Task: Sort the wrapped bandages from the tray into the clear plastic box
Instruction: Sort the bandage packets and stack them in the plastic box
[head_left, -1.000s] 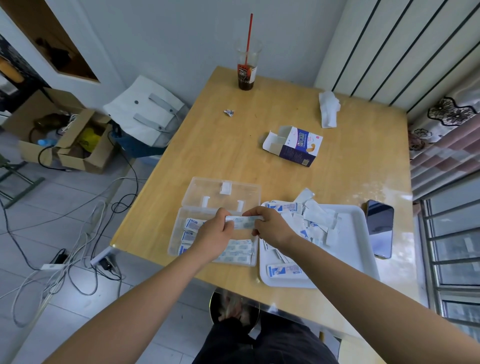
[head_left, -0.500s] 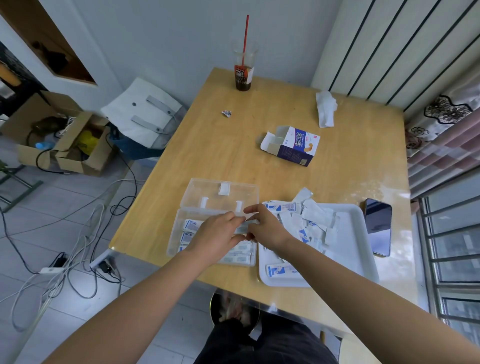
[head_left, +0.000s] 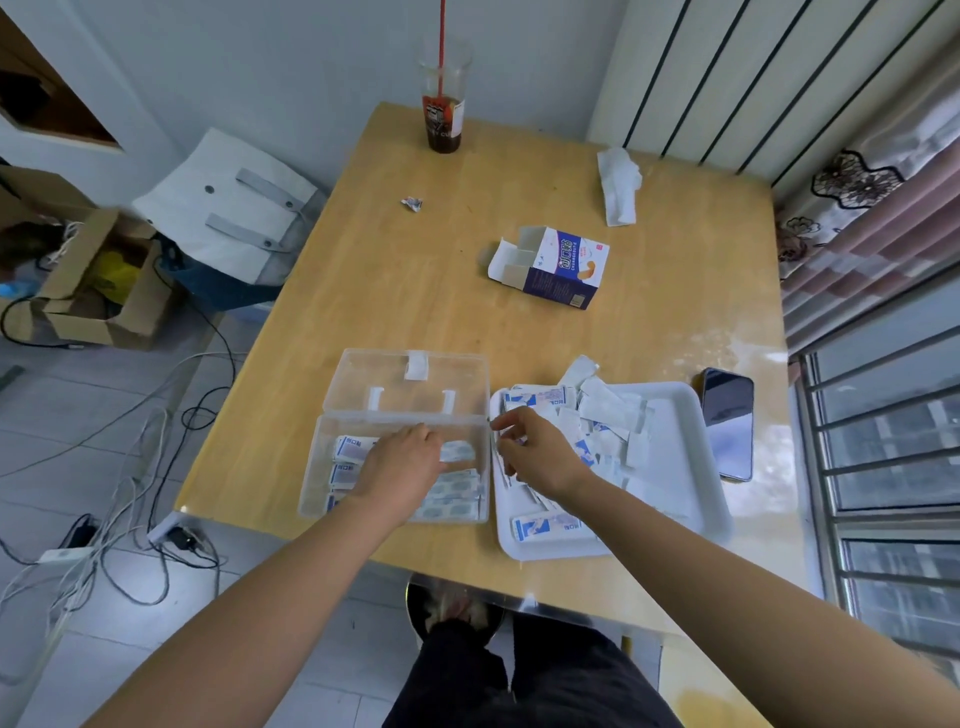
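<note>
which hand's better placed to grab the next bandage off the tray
Right. The right hand hovers over the tray, fingers beside the loose bandages; the left hand is down in the box, farther from them.

Cool, soft daylight comes in through the barred glass window (head_left: 883, 467) on the right. It lays a whitish sheen on the pale wooden table (head_left: 415, 291) at that edge and a reflection on the glossy black phone screen (head_left: 727, 421). Shadows are faint. The white plastic tray (head_left: 680, 467) looks nearly washed out. I note overall softness, and smear on the fingers (head_left: 506, 420) of the right hand (head_left: 543, 454). Wide-angle bending tilts the walls and floor at the edges.
</note>
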